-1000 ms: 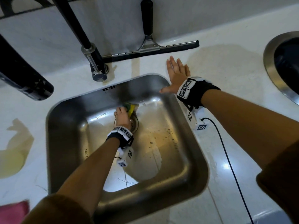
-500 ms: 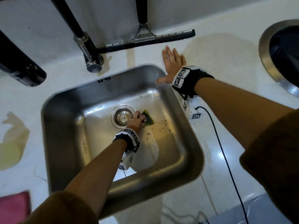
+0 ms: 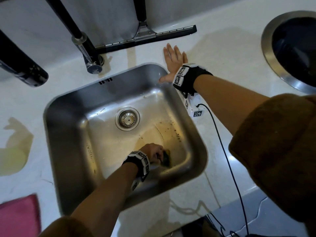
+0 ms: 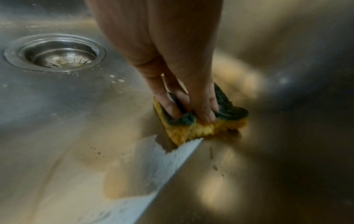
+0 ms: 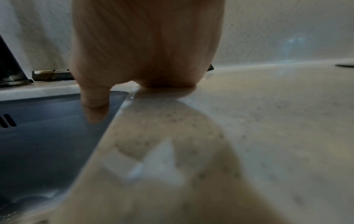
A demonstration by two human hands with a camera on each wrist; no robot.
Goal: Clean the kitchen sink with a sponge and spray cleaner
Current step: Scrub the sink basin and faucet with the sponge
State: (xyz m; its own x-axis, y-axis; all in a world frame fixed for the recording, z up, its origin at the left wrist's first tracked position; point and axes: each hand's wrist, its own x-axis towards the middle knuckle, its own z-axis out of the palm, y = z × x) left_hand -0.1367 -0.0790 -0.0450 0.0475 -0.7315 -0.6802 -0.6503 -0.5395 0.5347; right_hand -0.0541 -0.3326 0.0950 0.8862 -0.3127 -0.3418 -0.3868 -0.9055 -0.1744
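Near the stainless steel sink's (image 3: 66, 151) front right corner, the left hand (image 3: 153, 152) grips a crumpled yellow-and-green sponge (image 4: 201, 125) on the stained basin floor; the right hand (image 3: 172, 63) lies flat, fingers apparently straight, on the speckled countertop (image 3: 222, 53).

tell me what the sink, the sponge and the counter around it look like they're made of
Sink: looks like brushed stainless steel, grey with soft reflections.
Sponge: porous yellow foam with a dark green scouring layer on top, which dents under the left hand's fingers, so it is soft.
Counter: pale, glossy, finely speckled, mirroring the right hand; stone or a composite, cannot tell which.
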